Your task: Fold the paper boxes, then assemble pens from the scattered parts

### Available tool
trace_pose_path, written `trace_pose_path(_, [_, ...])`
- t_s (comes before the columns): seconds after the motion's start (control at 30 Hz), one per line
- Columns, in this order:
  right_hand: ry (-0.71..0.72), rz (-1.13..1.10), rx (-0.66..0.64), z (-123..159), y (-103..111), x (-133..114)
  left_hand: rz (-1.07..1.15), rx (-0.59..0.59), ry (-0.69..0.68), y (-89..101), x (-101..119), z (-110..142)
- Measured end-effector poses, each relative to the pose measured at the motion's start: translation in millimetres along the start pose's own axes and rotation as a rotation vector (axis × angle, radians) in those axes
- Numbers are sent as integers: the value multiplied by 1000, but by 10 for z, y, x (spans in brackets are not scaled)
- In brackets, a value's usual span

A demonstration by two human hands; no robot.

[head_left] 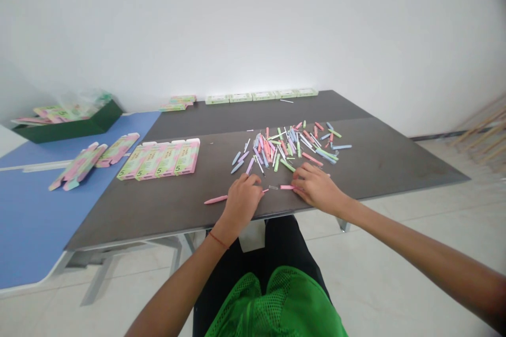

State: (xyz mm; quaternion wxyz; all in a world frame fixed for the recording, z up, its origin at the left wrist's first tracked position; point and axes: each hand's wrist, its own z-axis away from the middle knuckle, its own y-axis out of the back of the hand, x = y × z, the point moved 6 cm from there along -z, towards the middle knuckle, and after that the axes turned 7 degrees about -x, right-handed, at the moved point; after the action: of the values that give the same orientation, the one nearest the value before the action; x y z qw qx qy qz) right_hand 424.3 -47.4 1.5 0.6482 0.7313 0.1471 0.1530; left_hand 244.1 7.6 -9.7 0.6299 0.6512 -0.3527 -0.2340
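Pink pen barrel point(215, 199) runs out from under your left hand point(243, 202), whose fingers curl closed around it, with a thin pink tip showing just past them. Your right hand point(316, 187) rests close by, its fingers point(300, 181) closed on a short pink pen piece point(286, 187), low against the dark tabletop point(375, 160). Between the two hands lies a small metal part point(272, 187), too small to make out clearly, and you can't tell whether either hand touches it. Just above your right hand spreads a loose pile of pen parts point(284, 147) in pastel pink, green and blue, with some white pieces among them, the nearest lying almost at your knuckles. Left of your hands on the same tabletop, four flat boxes point(158, 159) marked with a 5 sit side by side. Farther left, on a blue table point(35, 221), lie folded box blanks point(117, 150) and a green tray point(67, 125) holding more boxes. A row of white-and-green boxes point(261, 97) lines the far edge of the tabletop. A red string point(219, 239) circles your left wrist.
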Motion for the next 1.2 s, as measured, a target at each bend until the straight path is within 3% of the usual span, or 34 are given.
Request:
trace_pose_path(0.1, [-35, 89, -40, -8, -29, -55, 18, 25, -3, 22, -22, 31])
trace_pose_path(0.2, [-57, 139, 8, -53, 12, -122, 8, 57, -17, 67, -8, 61])
trace_pose_path(0.33, [22, 41, 93, -219, 39, -240, -29, 117, 24, 156, -2, 124])
trace_pose_path(0.43, [70, -52, 91, -375, -58, -297, -45, 113, 85, 229, -27, 197])
trace_pose_path(0.53, [53, -114, 107, -460, -143, -306, 41, 142, 62, 334, -44, 281])
trace_pose_path(0.63, [40, -267, 220, -436, -72, -303, 225, 248, 6, 466, -79, 383])
trace_pose_path(0.7, [38, -500, 301, -382, 31, -299, 306, 334, -32, 555, -88, 465])
trace_pose_path(0.8, [10, -884, 314, -316, 144, -327, 358, 437, -92, 677, -38, 595])
trace_pose_path(0.87, [2, -1010, 298, -288, 212, -388, 373, 474, -115, 743, 13, 666])
trace_pose_path(1.0, [19, -1043, 308, -269, 337, -486, 358, 497, -118, 806, 76, 729])
trace_pose_path(1.2, [19, -1043, 264, -303, 342, -518, 363, 445, -111, 765, 44, 707])
